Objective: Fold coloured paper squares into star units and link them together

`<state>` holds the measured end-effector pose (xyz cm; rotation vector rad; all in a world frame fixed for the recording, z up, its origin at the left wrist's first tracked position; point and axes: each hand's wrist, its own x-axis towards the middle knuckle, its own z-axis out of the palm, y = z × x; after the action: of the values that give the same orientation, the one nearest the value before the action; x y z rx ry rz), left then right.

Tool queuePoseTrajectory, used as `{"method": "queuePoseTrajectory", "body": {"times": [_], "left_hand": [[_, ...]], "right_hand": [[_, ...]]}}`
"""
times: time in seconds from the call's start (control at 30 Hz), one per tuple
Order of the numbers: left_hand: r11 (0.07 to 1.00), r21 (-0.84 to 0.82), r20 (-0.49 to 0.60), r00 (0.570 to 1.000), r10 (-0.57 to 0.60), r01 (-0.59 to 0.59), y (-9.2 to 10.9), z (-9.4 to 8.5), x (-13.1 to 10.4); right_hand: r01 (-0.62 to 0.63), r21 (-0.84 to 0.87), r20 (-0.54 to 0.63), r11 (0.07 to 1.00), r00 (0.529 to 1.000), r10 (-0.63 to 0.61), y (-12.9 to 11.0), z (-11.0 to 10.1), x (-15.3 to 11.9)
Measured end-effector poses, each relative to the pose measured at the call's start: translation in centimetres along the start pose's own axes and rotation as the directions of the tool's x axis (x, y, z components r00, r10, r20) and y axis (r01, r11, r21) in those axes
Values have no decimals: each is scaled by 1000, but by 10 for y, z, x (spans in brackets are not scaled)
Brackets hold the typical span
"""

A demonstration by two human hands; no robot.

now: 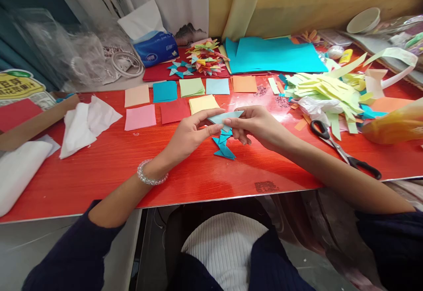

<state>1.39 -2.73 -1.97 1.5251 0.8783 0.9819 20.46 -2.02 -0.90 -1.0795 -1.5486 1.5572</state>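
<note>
Across the red table (185,172): folding work at the near middle, supplies toward the far side and right.
Teal sheets (271,57): large, flat, overlapping, near the far edge; uncut as far as visible.
Pale-green strips (320,90): loose heap to the right.
Black-handled scissors (340,150): lying right of the right forearm, apart from both hands.
Left hand (188,134): pinches the light-blue folded piece (228,116) at its left part, thumb in front, fingers behind.
Right hand (261,123): pinches the same piece from the right, thumb on its near face; lower fingers curled beside the teal units.
Pointed paper rings (206,57): multicoloured pile behind the stacks, with a teal star ring (180,69) beside it; these look finished.
Square paper stacks (174,111): eight colours in two rows, flat and unfolded, so plenty of stock remains.
Teal folded units (224,148): short run below the hands, no closed ring visible; judged an early stage. Whether the light-blue piece is joined to them: cannot tell.
Light-blue folded piece: held just above the teal units; long axis left to right, sharp tip pointing right and slightly away from the wearer, left end partly covered by fingers.
</note>
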Motion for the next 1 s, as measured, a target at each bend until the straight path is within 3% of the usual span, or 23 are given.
{"method": "queuePoseTrajectory", "body": {"times": [0.13, 0.3, 0.43, 1.0], "left_hand": [[999, -23, 9, 999, -31, 31, -1, 0, 0], [994, -82, 5, 997, -72, 72, 1, 1, 1], [995, -42, -26, 996, -87, 86, 3, 1, 1], [994, -105, -39, 999, -15, 11, -7, 6, 1]], "right_hand": [[27, -27, -38, 999, 999, -28, 0, 3, -1], [54, -25, -4, 998, 999, -54, -1, 0, -1], [41, -48, -3, 998, 999, -41, -3, 2, -2], [44, -81, -25, 996, 999, -46, -5, 11, -7]]}}
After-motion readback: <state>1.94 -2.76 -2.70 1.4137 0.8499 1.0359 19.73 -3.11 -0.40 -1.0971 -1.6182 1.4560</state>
